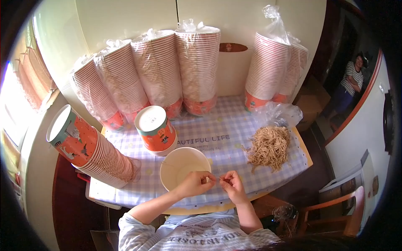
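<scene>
Head view: left hand (196, 184), right hand (233, 186) close together, apparently pinching.

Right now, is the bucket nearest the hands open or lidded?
Open: no lid covers the bucket, and its pale inside shows within the round rim. The left hand hides part of it.

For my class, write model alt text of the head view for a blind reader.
A person's left hand and right hand pinch close together by the near side of an open white tub on a checked tablecloth. To the right lies a heap of tan strands; stacks of tubs stand behind and left.
</scene>
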Demonstrator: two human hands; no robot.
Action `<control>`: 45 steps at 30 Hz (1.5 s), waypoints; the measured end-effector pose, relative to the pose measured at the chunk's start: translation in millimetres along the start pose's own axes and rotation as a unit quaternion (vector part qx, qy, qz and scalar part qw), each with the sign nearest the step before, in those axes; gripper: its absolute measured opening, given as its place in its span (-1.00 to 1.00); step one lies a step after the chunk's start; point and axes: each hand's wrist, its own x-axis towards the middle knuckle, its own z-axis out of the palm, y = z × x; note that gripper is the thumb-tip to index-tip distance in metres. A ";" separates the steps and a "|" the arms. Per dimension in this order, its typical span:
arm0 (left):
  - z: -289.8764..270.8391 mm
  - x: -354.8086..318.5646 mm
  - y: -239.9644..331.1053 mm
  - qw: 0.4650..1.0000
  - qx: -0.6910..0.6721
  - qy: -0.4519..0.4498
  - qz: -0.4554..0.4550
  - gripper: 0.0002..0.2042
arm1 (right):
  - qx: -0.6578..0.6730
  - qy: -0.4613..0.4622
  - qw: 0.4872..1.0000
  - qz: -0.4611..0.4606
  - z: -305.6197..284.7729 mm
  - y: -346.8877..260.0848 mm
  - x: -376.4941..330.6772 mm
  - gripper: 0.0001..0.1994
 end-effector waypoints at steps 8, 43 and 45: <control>0.2 0.9 -6.9 0.999 -0.021 -0.014 0.024 -0.86 | -0.009 0.011 1.000 -0.010 -3.7 -0.1 -0.6 -0.77; -5.9 -17.7 11.6 0.979 0.111 0.051 0.162 -0.90 | 0.054 0.049 0.997 -0.030 8.6 -8.8 4.3 -0.75; -7.1 -20.8 11.4 0.979 0.116 0.041 0.165 -0.90 | 0.067 0.049 0.996 -0.028 11.2 -10.6 4.7 -0.76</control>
